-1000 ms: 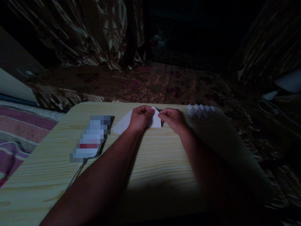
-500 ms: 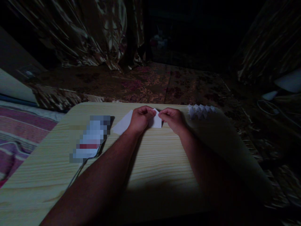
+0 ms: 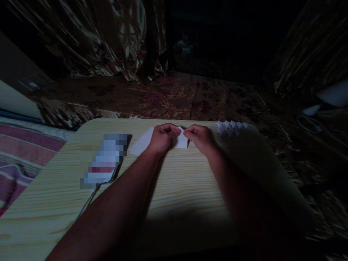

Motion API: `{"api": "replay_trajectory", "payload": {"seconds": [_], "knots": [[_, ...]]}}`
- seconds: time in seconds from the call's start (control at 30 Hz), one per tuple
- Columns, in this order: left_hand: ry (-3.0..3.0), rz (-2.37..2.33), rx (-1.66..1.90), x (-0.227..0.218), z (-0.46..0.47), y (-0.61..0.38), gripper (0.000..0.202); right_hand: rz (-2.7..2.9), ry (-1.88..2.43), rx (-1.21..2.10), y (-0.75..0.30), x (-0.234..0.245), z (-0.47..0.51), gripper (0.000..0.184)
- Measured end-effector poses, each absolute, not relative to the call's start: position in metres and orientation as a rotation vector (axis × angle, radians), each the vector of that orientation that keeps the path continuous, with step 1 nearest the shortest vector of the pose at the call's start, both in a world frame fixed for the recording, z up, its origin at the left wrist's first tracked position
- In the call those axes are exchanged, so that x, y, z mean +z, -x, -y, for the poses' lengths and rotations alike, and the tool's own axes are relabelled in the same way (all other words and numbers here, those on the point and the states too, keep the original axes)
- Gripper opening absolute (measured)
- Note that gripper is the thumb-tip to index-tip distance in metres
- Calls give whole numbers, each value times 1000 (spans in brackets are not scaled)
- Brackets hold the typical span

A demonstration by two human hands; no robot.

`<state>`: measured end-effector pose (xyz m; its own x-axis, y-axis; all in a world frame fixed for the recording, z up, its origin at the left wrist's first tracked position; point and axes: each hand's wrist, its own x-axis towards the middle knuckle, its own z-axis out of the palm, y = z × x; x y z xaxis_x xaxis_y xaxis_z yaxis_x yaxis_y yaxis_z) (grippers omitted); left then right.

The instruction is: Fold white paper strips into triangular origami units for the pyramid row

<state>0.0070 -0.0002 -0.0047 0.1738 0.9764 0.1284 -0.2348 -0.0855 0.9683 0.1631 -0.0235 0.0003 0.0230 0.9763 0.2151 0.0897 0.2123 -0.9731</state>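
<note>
A small white sheet of paper [image 3: 180,142] is held between my two hands near the far edge of the wooden table [image 3: 185,177]. My left hand [image 3: 162,137] pinches its upper left part between thumb and fingers. On the other side, my right hand [image 3: 199,136] has thumb and fingers closed at the paper's upper right edge. Part of the sheet is hidden behind my left fingers. More white paper [image 3: 141,142] lies flat on the table, just left of my left hand and partly covered by it.
Several small folded white paper pieces [image 3: 231,127] stand in rows at the far right of the table. To the left lies a blurred-out device [image 3: 104,159] with a cable [image 3: 88,201]. Beyond the table are a patterned cloth surface [image 3: 174,96] and curtains [image 3: 127,40].
Both hands stay almost in place on the paper. The sheet's lower right corner has shifted very slightly to the right.
</note>
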Motion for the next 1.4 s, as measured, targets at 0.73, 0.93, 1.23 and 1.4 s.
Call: {"api": "replay_trajectory", "payload": {"seconds": [0.73,0.93,1.23,1.4], "knots": [[-1367,-1000,1181,-7,2,-10,29,1311,1164,951,-164,-3,22,12],[-1327,-1002,1235,-8,0,-10,30,1284,1191,970,-165,-1,24,11],[-1339,-946,1164,3,8,-12,28,1430,1197,973,-166,-5,21,12],[-1231,-986,1357,0,2,-11,21,1474,1194,1047,-162,1,24,16]]}}
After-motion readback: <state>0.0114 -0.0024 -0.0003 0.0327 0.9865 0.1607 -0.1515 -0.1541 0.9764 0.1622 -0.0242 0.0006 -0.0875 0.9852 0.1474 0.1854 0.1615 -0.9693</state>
